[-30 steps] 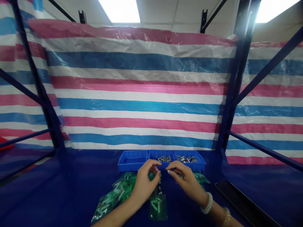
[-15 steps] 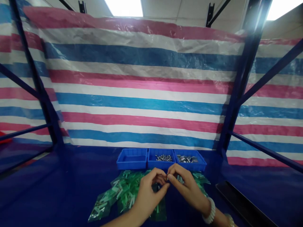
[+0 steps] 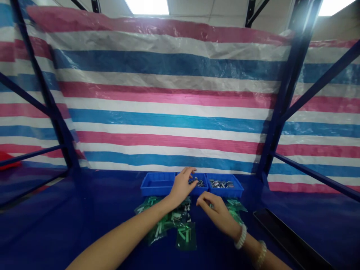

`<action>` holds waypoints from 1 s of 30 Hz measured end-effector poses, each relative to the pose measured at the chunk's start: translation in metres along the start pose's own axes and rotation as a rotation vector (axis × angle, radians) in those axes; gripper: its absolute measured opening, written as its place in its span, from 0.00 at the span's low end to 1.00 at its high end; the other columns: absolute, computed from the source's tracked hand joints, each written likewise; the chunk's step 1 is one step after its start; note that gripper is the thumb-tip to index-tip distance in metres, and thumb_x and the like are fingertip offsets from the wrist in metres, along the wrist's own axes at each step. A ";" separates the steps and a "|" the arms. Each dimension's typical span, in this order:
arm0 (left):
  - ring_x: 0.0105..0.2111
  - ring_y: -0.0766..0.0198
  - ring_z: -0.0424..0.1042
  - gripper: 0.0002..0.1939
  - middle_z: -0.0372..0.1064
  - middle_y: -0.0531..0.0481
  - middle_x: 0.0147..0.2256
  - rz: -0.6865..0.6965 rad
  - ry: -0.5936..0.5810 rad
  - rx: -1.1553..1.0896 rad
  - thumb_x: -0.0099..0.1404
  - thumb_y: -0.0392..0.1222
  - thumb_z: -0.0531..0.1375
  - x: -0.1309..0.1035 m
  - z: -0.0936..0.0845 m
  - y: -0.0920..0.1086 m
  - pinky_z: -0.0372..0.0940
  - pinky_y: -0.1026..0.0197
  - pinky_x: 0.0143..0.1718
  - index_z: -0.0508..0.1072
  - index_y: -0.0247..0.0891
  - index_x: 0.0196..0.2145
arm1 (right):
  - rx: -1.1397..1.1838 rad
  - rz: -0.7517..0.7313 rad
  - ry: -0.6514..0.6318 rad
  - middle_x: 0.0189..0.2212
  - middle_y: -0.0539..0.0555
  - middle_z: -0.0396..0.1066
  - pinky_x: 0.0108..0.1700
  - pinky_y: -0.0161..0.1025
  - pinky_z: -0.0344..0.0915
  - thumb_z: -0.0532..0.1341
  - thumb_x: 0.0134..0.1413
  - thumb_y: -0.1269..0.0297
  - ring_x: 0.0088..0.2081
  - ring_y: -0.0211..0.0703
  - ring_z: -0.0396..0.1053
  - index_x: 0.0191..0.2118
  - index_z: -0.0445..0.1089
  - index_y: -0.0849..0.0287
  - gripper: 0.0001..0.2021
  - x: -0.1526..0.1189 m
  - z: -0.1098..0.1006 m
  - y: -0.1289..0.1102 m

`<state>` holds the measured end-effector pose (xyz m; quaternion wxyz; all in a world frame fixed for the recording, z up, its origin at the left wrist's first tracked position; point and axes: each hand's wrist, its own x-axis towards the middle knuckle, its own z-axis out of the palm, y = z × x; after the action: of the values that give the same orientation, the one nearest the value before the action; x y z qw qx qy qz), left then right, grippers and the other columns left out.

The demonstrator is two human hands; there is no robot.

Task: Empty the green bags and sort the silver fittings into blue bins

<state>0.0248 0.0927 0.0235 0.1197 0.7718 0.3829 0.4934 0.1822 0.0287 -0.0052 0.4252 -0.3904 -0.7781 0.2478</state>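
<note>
My left hand [image 3: 183,184] reaches over the middle blue bin [image 3: 203,192], which holds small metal parts [image 3: 200,183]. Its thumb and fingers are apart, with nothing visible between them. My right hand [image 3: 216,210] hovers in front of the bins, fingers curled and the fingertips pressed together; whatever they may hold is hidden. Under and around my hands lie green-tinted clear plastic bags [image 3: 186,236] with pale strips and small parts inside.
To the left stands a blue bin [image 3: 157,191] with a bare floor; the right blue bin [image 3: 225,192] contains shiny metal pieces [image 3: 222,184]. A long black tray [image 3: 289,240] lies at the right. Blue rack posts [image 3: 287,93] and striped sheeting [image 3: 180,120] enclose the blue tabletop [image 3: 107,213].
My left hand has moved away from my right hand, forward to the middle bin, and its fingers have parted. My right hand stays near its place, fingers still curled.
</note>
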 end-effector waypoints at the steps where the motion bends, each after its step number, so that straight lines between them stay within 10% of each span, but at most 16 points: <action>1: 0.32 0.61 0.71 0.18 0.70 0.49 0.37 0.000 -0.008 0.014 0.52 0.28 0.61 -0.002 0.000 -0.004 0.68 0.56 0.37 0.70 0.39 0.42 | -0.039 -0.025 -0.054 0.29 0.51 0.69 0.34 0.35 0.60 0.56 0.61 0.67 0.31 0.39 0.65 0.32 0.71 0.60 0.09 -0.001 0.003 0.002; 7: 0.34 0.62 0.71 0.18 0.70 0.48 0.39 -0.011 0.017 0.064 0.56 0.27 0.56 -0.036 -0.023 0.001 0.68 0.56 0.39 0.69 0.40 0.43 | -0.270 -0.242 -0.346 0.39 0.52 0.70 0.48 0.38 0.61 0.58 0.57 0.75 0.43 0.43 0.65 0.42 0.72 0.55 0.11 -0.007 0.018 0.008; 19: 0.32 0.62 0.72 0.13 0.70 0.50 0.33 -0.077 0.039 0.035 0.58 0.29 0.54 -0.060 -0.028 0.008 0.68 0.59 0.37 0.69 0.39 0.40 | -0.370 -0.100 -0.398 0.37 0.54 0.70 0.45 0.39 0.64 0.60 0.54 0.77 0.41 0.44 0.67 0.37 0.72 0.59 0.08 -0.002 0.008 0.018; 30: 0.32 0.62 0.72 0.13 0.69 0.50 0.32 -0.084 -0.031 -0.122 0.57 0.28 0.54 -0.077 -0.026 0.038 0.67 0.61 0.35 0.70 0.39 0.39 | 0.184 -0.026 -0.037 0.33 0.52 0.75 0.38 0.38 0.67 0.63 0.54 0.64 0.34 0.42 0.71 0.34 0.74 0.57 0.04 0.004 -0.014 -0.010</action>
<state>0.0037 0.0074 0.0061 0.1930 0.7539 0.3823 0.4982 0.1888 0.0270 0.0105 0.4480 -0.3347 -0.7648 0.3199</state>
